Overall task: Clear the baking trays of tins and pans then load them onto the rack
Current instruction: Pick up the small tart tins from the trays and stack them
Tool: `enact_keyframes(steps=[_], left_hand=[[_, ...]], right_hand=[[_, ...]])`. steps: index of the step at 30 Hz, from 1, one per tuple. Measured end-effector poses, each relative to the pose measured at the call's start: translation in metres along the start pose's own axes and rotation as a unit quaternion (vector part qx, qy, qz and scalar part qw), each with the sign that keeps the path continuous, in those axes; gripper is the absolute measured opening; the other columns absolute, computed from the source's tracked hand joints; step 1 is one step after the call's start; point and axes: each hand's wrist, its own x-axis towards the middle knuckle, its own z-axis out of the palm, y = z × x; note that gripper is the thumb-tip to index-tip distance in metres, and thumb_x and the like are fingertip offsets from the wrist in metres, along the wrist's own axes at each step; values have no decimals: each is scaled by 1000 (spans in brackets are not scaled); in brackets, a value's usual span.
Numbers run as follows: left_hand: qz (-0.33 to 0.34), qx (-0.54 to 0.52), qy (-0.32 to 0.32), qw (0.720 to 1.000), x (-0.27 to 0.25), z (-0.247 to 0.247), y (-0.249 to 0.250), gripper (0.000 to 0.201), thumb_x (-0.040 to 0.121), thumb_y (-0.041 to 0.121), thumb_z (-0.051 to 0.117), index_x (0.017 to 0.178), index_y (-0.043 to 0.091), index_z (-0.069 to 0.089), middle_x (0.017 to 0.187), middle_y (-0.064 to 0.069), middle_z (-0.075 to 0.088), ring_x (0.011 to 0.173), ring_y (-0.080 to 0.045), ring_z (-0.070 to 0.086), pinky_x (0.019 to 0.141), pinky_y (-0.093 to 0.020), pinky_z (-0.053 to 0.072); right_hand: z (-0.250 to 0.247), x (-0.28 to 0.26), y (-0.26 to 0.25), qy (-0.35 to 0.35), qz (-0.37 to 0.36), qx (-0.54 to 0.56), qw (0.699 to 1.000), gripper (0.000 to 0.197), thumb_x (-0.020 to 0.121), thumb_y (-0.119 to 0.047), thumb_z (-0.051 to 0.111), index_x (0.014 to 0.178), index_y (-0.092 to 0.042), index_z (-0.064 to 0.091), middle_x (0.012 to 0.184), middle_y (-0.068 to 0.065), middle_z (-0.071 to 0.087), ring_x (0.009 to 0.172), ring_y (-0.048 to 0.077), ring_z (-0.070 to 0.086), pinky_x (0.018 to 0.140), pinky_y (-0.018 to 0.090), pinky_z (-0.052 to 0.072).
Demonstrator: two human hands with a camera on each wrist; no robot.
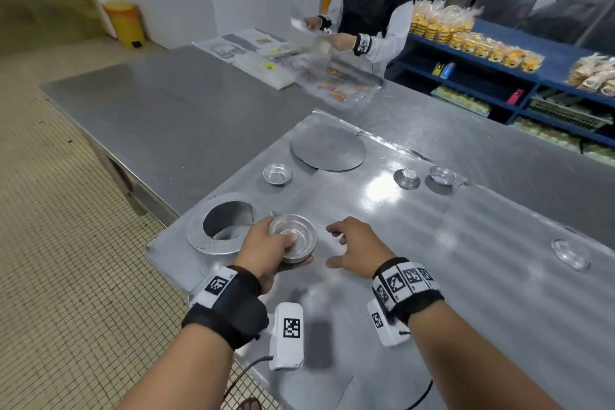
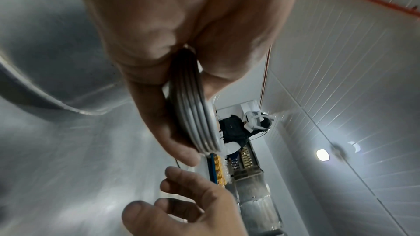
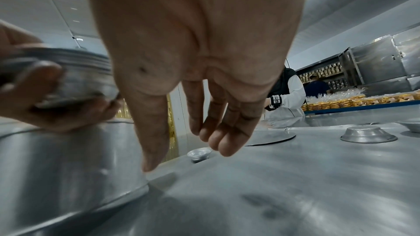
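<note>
Left hand (image 1: 266, 245): clamped on a nested stack of small tins (image 1: 294, 243), thumb inside the top one, fingers under; centre of the head view, just above the tray.
Stack: several rims packed together in the left wrist view, so part of the gathering judged done.
Right hand (image 1: 352, 245): nothing held, fingers loosely spread, hovering just right of the stack.
Baking tray (image 1: 432, 276): on the steel table (image 1: 166, 110), not cleared.
Left to collect: small tin (image 1: 277, 174) upper centre; inverted tin (image 1: 406, 178) and upright tin (image 1: 442, 175) upper right; a shallow one (image 1: 570, 253) far right.
Larger pieces: round pan (image 1: 219, 226) lying at left, flat disc (image 1: 328, 149) above.
Rack: not in view; loading judged not yet begun.
</note>
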Motion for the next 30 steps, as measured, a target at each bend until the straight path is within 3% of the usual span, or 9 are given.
enact_keyframes(steps=[6,10,15,20,22,25,27,30], left_hand=[[0,-21,21,1000,-3,-23,27,27,96,-11,50,115,6,59,109,-22,66,81,-40,70,50,-30,58],[12,-28,33,999,0,-32,30,31,94,-12,53,120,4,60,110,-24,66,76,-33,71,59,-37,61],[18,-40,27,999,9,-48,39,26,94,-13,54,115,1,62,97,-19,69,75,-28,71,63,-41,62],[8,-45,30,999,17,-57,43,24,94,-12,55,113,1,61,99,-18,68,75,-28,72,64,-42,63],[4,-47,33,998,20,-60,44,23,94,-12,55,111,3,62,98,-18,68,74,-27,72,65,-43,63],[-3,-42,38,998,25,-64,44,24,94,-10,57,113,4,62,103,-17,68,76,-26,73,69,-47,63],[-7,-39,39,998,27,-65,44,25,94,-10,57,114,5,62,107,-19,67,79,-29,73,70,-48,63],[-9,-35,39,999,27,-67,43,25,95,-9,57,116,4,61,111,-22,66,81,-31,73,69,-46,63]], right_hand=[[-3,69,-22,-4,15,-7,1000,63,79,-25,81,135,-9,56,125,8,58,112,20,60,91,24,46],[0,115,-32,18,34,-3,999,59,82,-20,79,134,-7,56,128,11,60,106,22,64,85,22,46],[14,187,-51,33,30,-36,998,63,80,-30,77,133,-7,54,130,14,58,120,28,56,101,35,46],[23,240,-60,20,58,-105,993,60,65,-36,80,116,-12,58,110,8,64,99,27,63,73,27,47],[27,257,-61,13,59,-114,992,65,60,-41,81,113,-13,56,107,6,63,96,26,63,70,28,47],[38,276,-59,14,52,-115,992,81,56,-46,83,122,-11,52,120,8,61,103,27,61,77,30,50],[43,281,-61,12,54,-115,992,86,63,-45,82,133,-10,47,131,8,57,116,29,57,90,34,50],[45,278,-65,16,61,-132,989,86,68,-44,82,137,-9,44,131,11,53,123,30,51,99,37,46]])
